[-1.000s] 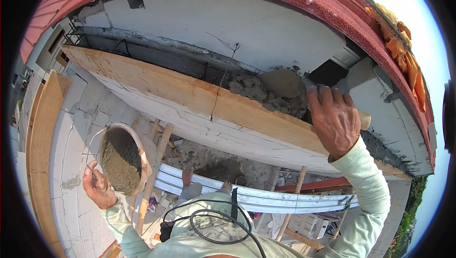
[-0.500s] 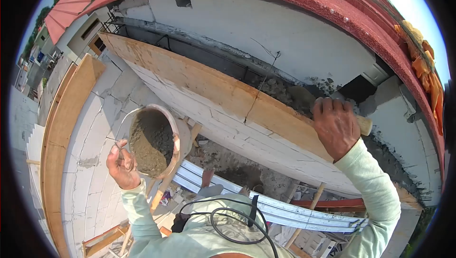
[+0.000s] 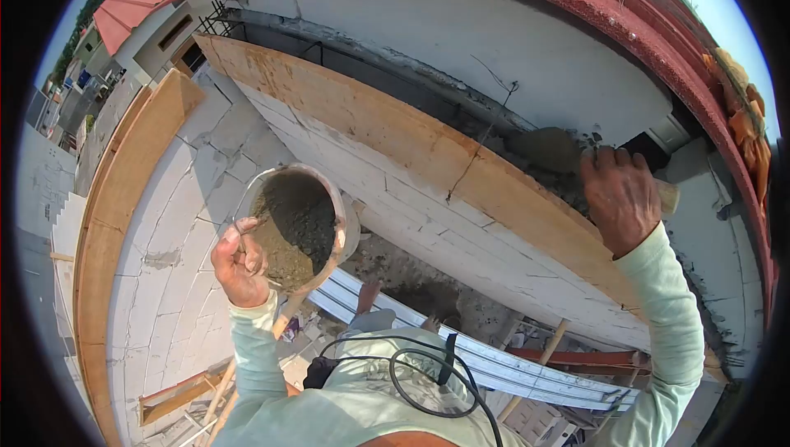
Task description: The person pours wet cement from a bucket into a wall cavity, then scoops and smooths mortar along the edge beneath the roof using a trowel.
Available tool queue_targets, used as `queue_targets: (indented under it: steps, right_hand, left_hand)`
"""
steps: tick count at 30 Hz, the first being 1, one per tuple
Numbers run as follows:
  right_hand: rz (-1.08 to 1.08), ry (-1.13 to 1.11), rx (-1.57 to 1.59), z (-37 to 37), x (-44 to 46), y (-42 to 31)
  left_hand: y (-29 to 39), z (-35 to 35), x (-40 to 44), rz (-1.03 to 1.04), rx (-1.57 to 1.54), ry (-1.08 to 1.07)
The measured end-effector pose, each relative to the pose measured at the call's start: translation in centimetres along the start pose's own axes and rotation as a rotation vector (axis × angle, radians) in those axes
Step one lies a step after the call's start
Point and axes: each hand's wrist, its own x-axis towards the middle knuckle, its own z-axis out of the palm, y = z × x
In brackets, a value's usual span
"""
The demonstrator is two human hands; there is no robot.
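Grey, wet mortar [image 3: 306,237] sits in the bucket [image 3: 352,233], which I see through the head camera on the left side of the body, in front of the pale block wall [image 3: 387,200]. The left hand [image 3: 240,268] has its thumb and fingers pinched on the thin wire handle [image 3: 241,215]; I can't tell whether anything supports the bucket from below. If that wire slid toward the fingertips, I judge the load could swing or tip, spilling mortar onto the metal decking [image 3: 494,371] and the bare foot [image 3: 368,295] below.

Farther out, the right hand [image 3: 621,200] is curled around the trowel, its wooden handle [image 3: 668,197] sticking out past the palm. Its fingertips are hidden from me, so I can't say how tightly they press. The rounded blade [image 3: 545,149] lies in the gap behind the timber board [image 3: 354,106], near rough grey mortar. A low sweep could jam the blade on the board's edge or scrape the knuckles on the masonry.

Just beside the blade, a tie wire [image 3: 480,144] crosses the board; snagging it could jerk the tool. With both hands occupied, I think a stumble would leave neither ready to catch the body.
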Motion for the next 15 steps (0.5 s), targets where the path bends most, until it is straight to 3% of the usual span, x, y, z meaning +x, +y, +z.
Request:
queue_targets:
  steps: [4,7,9,11,15]
  right_hand:
    - [0.144,0.052,-0.155,-1.6,-3.2,4.0]
    - [0.076,-0.013,-0.211,1.4,-5.8,3.1]
    - [-0.024,-0.072,-0.089,2.9,-7.2,1.6]
    - [-0.008,-0.062,-0.084,2.5,-7.4,1.9]
    - [0.106,0.01,-0.114,-1.3,-7.8,5.6]
  left_hand:
    - [-1.0,-0.5,0.4,0.004,-0.016,-0.039]
    - [-1.1,0.4,0.2,-0.032,-0.017,-0.005]
    - [-1.5,0.3,0.4,-0.033,-0.017,-0.03]
    - [-1.6,0.5,0.3,-0.029,0.042,0.072]
    - [-1.8,0.5,0.3,-0.029,-0.005,-0.009]
